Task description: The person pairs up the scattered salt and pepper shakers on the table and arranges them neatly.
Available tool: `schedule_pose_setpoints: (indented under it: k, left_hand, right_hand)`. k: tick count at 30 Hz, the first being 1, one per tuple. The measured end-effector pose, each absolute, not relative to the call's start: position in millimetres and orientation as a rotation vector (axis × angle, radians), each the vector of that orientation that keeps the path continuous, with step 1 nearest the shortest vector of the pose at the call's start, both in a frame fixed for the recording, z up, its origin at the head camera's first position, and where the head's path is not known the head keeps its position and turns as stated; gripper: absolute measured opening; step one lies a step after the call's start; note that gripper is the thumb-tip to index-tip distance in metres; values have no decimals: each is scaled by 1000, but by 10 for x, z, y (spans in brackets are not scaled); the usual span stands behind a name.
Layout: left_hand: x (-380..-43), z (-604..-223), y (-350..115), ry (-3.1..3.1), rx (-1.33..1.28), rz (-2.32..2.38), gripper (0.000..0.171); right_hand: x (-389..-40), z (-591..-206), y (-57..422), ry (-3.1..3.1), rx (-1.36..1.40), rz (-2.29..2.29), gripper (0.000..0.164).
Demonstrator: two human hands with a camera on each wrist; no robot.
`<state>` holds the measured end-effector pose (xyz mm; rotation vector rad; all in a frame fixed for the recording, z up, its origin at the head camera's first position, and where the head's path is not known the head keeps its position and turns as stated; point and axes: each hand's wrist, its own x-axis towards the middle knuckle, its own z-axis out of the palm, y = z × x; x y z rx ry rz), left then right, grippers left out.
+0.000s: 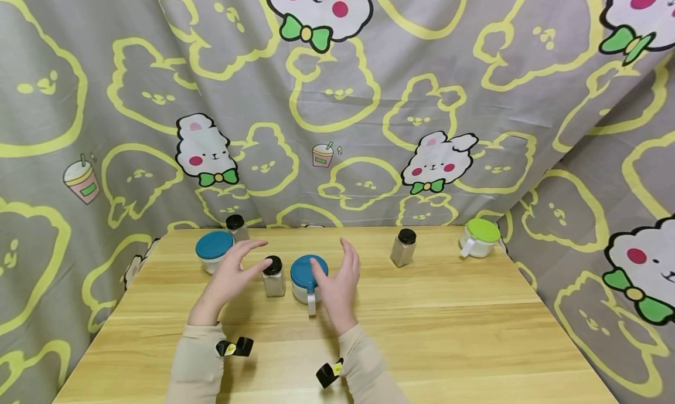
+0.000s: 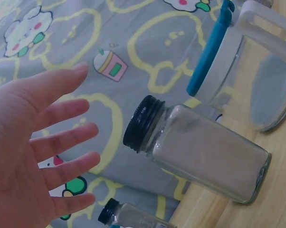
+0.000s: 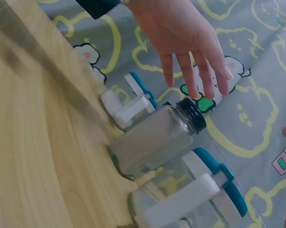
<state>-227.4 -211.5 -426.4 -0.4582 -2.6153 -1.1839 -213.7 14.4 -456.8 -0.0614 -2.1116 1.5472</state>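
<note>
My left hand (image 1: 232, 278) is held with fingers spread and thumb apart, beside a square glass jar (image 1: 273, 284) with a black lid. In the left wrist view that jar (image 2: 209, 149) stands apart from the fingertips (image 2: 88, 130) and holds greyish contents. My right hand (image 1: 339, 284) hovers at the right side of a clear jar with a blue lid (image 1: 304, 270) and white handle, its thumb overlapping the lid in the head view. Neither hand grips anything. The right wrist view shows the handle (image 3: 181, 202) close up, with my left hand (image 3: 181, 26) over the black-lidded jar.
Behind my left hand stand another blue-lidded jar (image 1: 213, 248) and a black-lidded jar (image 1: 236, 228). Further right are a third black-lidded jar (image 1: 403, 250) and a green-lidded handled jar (image 1: 480, 237). A patterned curtain (image 1: 337, 111) borders the wooden table (image 1: 448, 333) at the back and sides.
</note>
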Motion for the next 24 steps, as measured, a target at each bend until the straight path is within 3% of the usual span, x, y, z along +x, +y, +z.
schedule_pose_setpoints:
  k: [9, 24]
  left_hand:
    - [-2235, -4223, -2099, -2506, -406, -1156, 40]
    - [-2200, -4185, -2100, -2390, -356, -1115, 36]
  right_hand:
    - [-2169, -4549, 245, -2062, 22, 1473, 59]
    - [-2216, -4527, 431, -2049, 69, 1373, 52]
